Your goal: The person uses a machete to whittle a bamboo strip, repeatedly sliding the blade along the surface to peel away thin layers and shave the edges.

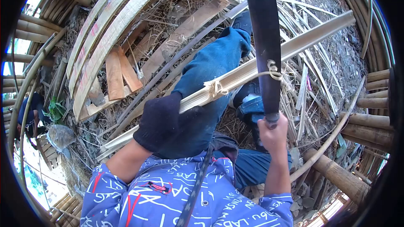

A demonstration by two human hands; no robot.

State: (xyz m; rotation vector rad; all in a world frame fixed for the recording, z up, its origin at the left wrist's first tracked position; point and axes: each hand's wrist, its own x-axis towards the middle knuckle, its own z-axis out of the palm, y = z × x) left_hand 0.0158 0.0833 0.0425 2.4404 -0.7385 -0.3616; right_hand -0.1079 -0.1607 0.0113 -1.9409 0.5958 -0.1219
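Left of centre, your black-gloved left hand (158,122) is clamped around the split bamboo piece (242,75), which slants from lower left up past both hands; farther right, your bare right hand (273,133) clasps the long knife (267,38), crossing in front of the bamboo.

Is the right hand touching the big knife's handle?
Touching: the head view shows the right hand closed around the handle of the big knife.

Dark machete (268,29), slanted, seemingly split bamboo (239,76)
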